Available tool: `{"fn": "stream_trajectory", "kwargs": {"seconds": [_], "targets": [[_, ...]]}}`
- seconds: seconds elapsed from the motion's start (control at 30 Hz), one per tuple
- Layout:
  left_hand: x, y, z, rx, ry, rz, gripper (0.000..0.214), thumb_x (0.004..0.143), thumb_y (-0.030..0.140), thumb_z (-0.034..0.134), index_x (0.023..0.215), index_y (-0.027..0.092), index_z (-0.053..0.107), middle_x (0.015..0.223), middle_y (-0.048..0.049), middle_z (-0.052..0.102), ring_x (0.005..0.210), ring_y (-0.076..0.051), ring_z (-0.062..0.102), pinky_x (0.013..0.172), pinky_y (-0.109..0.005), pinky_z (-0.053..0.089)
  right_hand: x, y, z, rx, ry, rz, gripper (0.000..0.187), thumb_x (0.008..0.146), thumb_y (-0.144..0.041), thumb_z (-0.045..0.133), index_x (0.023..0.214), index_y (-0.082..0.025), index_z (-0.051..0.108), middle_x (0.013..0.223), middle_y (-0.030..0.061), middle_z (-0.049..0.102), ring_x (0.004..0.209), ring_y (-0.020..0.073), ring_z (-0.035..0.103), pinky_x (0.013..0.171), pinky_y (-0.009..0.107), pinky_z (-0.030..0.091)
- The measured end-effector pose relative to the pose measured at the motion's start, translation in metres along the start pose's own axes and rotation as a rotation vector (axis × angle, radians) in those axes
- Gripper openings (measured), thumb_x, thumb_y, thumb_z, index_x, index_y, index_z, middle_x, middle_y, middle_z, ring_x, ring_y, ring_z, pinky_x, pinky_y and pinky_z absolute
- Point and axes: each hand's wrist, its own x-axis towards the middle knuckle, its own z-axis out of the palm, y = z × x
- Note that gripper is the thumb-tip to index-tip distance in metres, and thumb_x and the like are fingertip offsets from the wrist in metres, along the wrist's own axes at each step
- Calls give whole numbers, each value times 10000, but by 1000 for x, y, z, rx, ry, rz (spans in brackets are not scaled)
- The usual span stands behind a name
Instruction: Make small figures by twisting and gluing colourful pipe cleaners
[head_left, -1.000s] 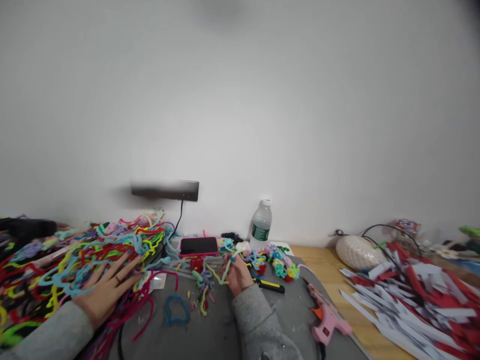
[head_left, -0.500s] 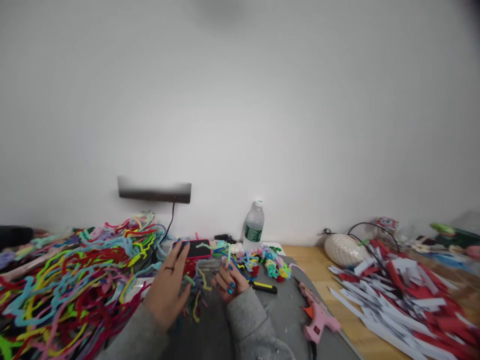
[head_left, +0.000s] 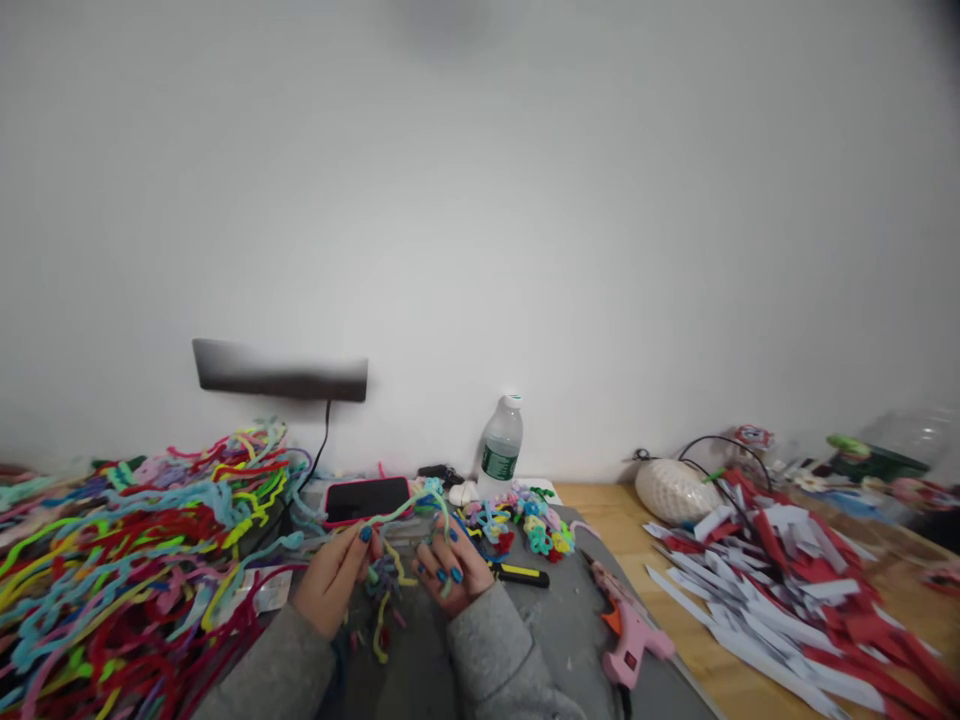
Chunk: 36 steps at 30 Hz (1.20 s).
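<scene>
Between my hands a pale green pipe cleaner [head_left: 411, 504] arches up over the grey mat. My left hand [head_left: 334, 582] pinches its left end between thumb and fingers. The other end goes into the curled fingers of my right hand [head_left: 454, 570]. A phone [head_left: 367, 498] with a pink-red edge lies just behind my left hand. Short pipe cleaner pieces [head_left: 384, 600] lie on the mat between the hands. A yellow and black cutter [head_left: 520, 574] is beside my right hand, its left end hidden by the hand.
A big tangle of coloured pipe cleaners [head_left: 150, 560] covers the left. Small twisted pipe cleaner shapes [head_left: 540, 525] lie before a water bottle [head_left: 501, 448]. A pink glue gun [head_left: 634, 632] rests at right, with red and white strips [head_left: 780, 580] beyond it.
My left hand has gone from spread fingers to a pinch on the pipe cleaner, which now stretches between both hands. My right hand stays curled. The view has shifted slightly.
</scene>
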Motion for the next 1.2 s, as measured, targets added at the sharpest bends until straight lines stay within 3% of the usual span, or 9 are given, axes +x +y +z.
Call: {"fn": "stream_trajectory", "kwargs": {"seconds": [0.13,0.23,0.33,0.4,0.53,0.7,0.87,1.2], "targets": [[-5,4,15,-96,-59,-95,433,762,538,429,536,169,445,499,46,372,456,-93,353,420,-196,300,4,9,0,-115,55,-64,194,685,-339,661,712,-190,541,347,-82,415,359,89,373,376,192,324],[-8,1,21,-172,-125,-180,435,759,547,431,575,158,493,483,40,412,442,-93,381,411,-194,307,5,8,1,-76,119,-129,186,693,-301,669,673,-188,523,371,-82,441,338,66,364,335,156,300],[-7,-4,18,-270,-200,-198,403,729,528,499,694,139,595,580,-5,545,503,-115,473,444,-197,361,5,4,2,-33,181,-134,213,636,-279,719,689,-179,539,550,-47,558,403,62,447,326,140,310],[-4,-7,15,-315,-231,-206,392,693,505,565,782,132,648,729,-50,619,631,-154,543,534,-215,423,4,3,2,-39,158,-120,223,616,-276,732,682,-172,546,620,-35,572,412,59,458,299,133,285],[-1,-11,12,-425,-315,-306,434,635,480,644,879,123,684,909,-106,657,794,-218,587,652,-269,467,3,5,-3,-116,84,-104,220,632,-295,720,639,-169,539,483,-67,485,322,39,364,275,133,232],[-4,-12,19,-476,-393,-446,472,621,493,653,860,88,682,760,-115,692,675,-193,629,578,-258,486,7,12,-16,-265,162,-192,262,567,-305,762,605,-154,551,455,-60,503,366,42,374,352,147,253],[-8,-12,26,-513,-486,-553,510,620,549,619,813,79,660,693,-123,705,523,-167,644,416,-202,458,8,15,-21,-407,124,-151,258,556,-323,763,608,-148,581,500,-31,567,410,65,427,413,181,286],[-11,-12,26,-471,-619,-472,536,626,542,619,920,95,615,690,-125,720,470,-153,653,357,-160,437,6,12,-11,-404,92,-110,232,578,-326,745,631,-173,578,532,-44,552,441,76,435,458,190,334]]}}
